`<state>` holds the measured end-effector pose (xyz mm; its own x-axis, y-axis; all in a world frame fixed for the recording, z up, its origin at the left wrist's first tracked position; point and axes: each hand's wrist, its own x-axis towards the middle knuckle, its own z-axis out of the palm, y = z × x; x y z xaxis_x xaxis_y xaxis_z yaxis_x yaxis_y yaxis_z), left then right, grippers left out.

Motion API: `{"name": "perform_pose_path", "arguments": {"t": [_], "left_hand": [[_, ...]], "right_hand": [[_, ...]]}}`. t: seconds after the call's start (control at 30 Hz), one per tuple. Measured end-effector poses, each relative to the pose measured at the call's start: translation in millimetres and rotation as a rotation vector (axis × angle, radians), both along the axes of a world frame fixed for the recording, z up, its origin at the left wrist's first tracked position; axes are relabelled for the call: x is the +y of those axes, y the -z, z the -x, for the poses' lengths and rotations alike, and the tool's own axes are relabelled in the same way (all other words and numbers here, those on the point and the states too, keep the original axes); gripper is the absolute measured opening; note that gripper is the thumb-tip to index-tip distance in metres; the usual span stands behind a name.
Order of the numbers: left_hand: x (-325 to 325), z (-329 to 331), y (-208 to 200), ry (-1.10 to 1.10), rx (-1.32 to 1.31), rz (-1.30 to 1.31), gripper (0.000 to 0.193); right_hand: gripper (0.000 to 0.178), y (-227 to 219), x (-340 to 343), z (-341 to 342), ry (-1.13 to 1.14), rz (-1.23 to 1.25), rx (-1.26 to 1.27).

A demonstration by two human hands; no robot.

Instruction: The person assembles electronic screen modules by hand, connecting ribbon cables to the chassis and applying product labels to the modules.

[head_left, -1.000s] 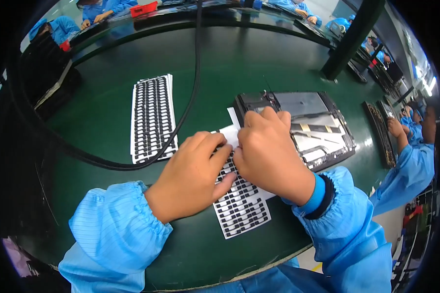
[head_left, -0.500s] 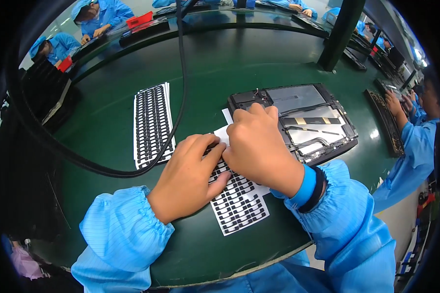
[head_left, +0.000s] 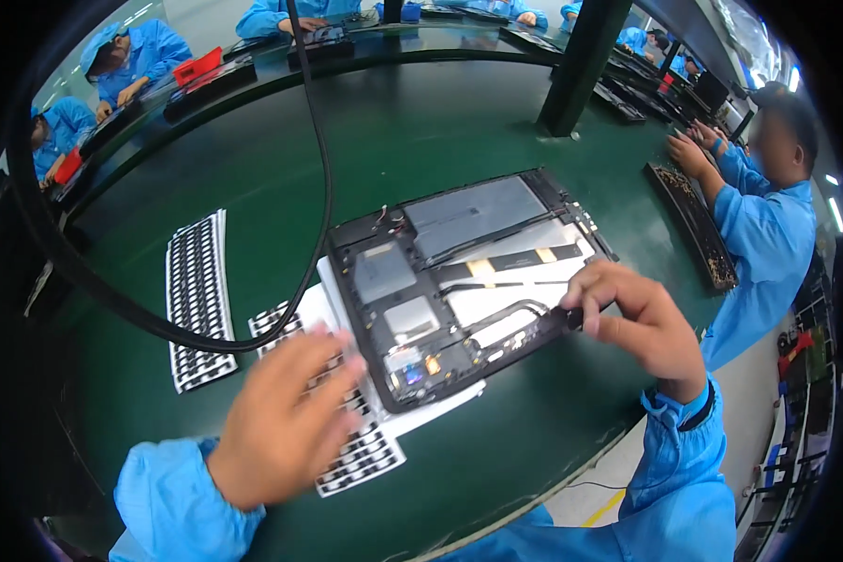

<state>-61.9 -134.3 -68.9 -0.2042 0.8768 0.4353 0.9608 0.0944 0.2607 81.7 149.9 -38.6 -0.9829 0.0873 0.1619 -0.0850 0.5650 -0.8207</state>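
One open casing (head_left: 362,323) full of components (head_left: 478,217) between two hands (head_left: 286,412) (head_left: 642,323)

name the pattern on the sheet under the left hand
The sheet is white with black patches; see head view.

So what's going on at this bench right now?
A person's right hand pinches a small black piece at the near right edge of an open device, its inside facing up. The left hand, blurred and with fingers spread, is over a sheet of black pieces beside the device; whether it touches the sheet can't be told. More such sheets lie to the left on the green table.
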Motion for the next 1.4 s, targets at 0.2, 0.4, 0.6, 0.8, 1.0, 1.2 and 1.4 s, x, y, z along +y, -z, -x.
{"name": "perform_pose_path", "arguments": {"t": [0.2, 0.4, 0.6, 0.8, 1.0, 1.2, 1.4], "left_hand": [[49.4, -20.1, 0.9, 0.329, 0.110, -0.083, 0.030], [57.4, -22.5, 5.3, 0.338, 0.251, -0.005, 0.016], [58.5, -21.5, 5.3, 0.340, 0.121, -0.084, 0.022], [56.8, -23.7, 0.7, 0.329, 0.177, -0.070, 0.021], [57.2, -22.6, 2.5, 0.324, 0.133, -0.076, 0.023], [57.4, -23.3, 3.2, 0.324, 0.128, -0.072, 0.024], [58.7, -24.8, 1.8, 0.315, 0.145, -0.060, 0.022]], "right_hand": [[0.003, 2.8, -8.5, 26.7, -0.190, 0.057, -0.031], [0.004, 7.7, -20.2, 35.5, -0.211, -0.073, 0.019], [0.006, 11.9, -15.6, 35.8, -0.190, -0.044, -0.008], [0.006, 12.0, -20.8, 33.6, -0.176, -0.102, 0.026], [0.006, 13.0, -19.1, 33.6, -0.162, -0.060, 0.018], [0.006, 13.6, -19.7, 33.9, -0.167, -0.084, 0.032], [0.007, 15.0, -21.6, 32.3, -0.144, -0.099, 0.043]]}}
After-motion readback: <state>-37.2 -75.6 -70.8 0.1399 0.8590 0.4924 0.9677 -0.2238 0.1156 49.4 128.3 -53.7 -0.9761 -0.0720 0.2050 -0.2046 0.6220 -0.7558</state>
